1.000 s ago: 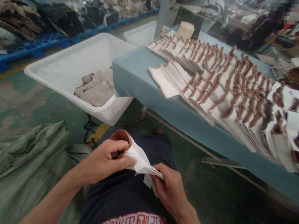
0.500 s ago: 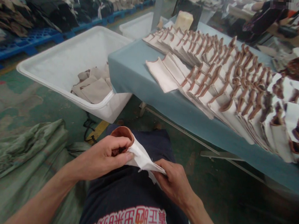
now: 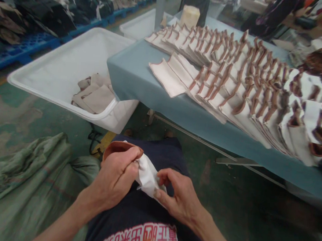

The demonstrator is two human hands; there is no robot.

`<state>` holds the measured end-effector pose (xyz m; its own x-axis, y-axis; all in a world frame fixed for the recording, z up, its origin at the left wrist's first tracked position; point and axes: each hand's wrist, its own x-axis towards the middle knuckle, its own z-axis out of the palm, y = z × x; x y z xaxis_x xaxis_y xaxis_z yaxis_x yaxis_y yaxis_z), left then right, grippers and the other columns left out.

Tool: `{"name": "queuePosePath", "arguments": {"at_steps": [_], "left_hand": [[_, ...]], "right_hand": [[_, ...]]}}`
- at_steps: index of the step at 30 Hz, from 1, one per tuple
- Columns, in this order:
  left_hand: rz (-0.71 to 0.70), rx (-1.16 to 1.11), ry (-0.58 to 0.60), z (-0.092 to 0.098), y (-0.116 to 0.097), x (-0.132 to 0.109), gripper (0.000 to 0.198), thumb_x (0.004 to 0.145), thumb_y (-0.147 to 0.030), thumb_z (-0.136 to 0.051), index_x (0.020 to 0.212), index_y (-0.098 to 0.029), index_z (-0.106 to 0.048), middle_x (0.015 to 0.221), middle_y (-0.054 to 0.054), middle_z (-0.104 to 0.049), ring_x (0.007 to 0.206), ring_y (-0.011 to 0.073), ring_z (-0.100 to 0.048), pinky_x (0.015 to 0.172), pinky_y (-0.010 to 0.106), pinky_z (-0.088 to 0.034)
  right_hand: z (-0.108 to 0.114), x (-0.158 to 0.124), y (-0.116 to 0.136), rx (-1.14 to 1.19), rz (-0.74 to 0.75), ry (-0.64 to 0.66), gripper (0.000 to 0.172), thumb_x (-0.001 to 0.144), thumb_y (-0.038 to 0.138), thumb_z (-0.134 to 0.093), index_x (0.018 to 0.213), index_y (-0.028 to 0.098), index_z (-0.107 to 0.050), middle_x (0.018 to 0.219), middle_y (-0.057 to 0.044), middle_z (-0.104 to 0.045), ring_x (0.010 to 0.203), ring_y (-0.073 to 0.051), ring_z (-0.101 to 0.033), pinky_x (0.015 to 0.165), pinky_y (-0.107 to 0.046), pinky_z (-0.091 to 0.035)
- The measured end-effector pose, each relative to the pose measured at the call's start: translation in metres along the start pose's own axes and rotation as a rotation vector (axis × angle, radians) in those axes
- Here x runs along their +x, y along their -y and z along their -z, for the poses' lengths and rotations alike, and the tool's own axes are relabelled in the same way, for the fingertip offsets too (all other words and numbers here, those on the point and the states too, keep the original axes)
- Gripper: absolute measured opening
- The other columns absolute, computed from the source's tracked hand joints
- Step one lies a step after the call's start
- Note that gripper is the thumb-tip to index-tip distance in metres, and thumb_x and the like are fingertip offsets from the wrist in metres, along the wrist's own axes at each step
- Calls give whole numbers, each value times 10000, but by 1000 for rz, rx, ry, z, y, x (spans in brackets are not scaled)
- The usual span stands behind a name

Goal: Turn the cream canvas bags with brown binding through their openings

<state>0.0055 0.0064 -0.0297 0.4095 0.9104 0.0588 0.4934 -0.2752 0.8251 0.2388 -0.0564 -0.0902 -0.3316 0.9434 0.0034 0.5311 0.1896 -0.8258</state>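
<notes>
The right hand has slid up the piece toward the left hand, so the white cloth between them is now shorter and bunched. The left hand is clamped on the piece's brown-rimmed end, thumb on top. The right hand pinches the white end with thumb and curled fingers. The two hands are close together, and only the cloth joins them. The piece is held over the person's lap, above a dark shirt with red print.

To the left a green sack lies crumpled on the floor. Beyond it stands a white tub with a few beige pieces heaped in its near right corner, just beside the table. The table has a blue cover. Rows of overlapping pieces, white with brown rims, run from its far left corner along toward the right edge. At its far edge stands a cream roll, and a second tub sits past the left corner. Farthest off, dark stacks rest on blue pallets.
</notes>
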Motion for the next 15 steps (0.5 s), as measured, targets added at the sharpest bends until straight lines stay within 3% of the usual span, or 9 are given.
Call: {"name": "queuePosePath", "arguments": {"at_steps": [4, 8, 12, 15], "left_hand": [[23, 104, -20, -6, 7, 0, 208, 941, -230, -361, 742, -284, -390, 605, -60, -460, 503, 157, -435, 551, 328, -295], [66, 157, -50, -7, 15, 2, 174, 910, -221, -383, 747, -284, -393, 620, -46, -478, 524, 166, -443, 573, 333, -280], [68, 140, 17, 0, 15, 5, 224, 958, -239, -376, 795, -242, -529, 689, -11, -613, 582, 168, -550, 598, 305, -368], [120, 1, 97, 11, 15, 3, 259, 996, -303, -432, 896, -208, -651, 863, 26, -747, 743, 185, -673, 707, 281, -496]], "right_hand": [[-18, -6, -5, 44, -54, 52, 229, 1074, 381, -577, 963, 208, -678, 693, 24, -694, 575, -132, -612, 596, -250, -404], [-30, -10, -7, -119, 82, -43, 204, 1022, 399, -657, 954, 207, -677, 728, -4, -708, 615, -161, -635, 606, -278, -374], [-34, -12, -9, -185, 126, -45, 178, 1075, 238, -520, 966, 214, -659, 750, -8, -699, 604, -146, -629, 608, -272, -361], [-32, -13, -12, -152, 106, -34, 218, 1079, 199, -497, 915, 219, -638, 723, 6, -675, 574, -127, -601, 593, -256, -356]]}}
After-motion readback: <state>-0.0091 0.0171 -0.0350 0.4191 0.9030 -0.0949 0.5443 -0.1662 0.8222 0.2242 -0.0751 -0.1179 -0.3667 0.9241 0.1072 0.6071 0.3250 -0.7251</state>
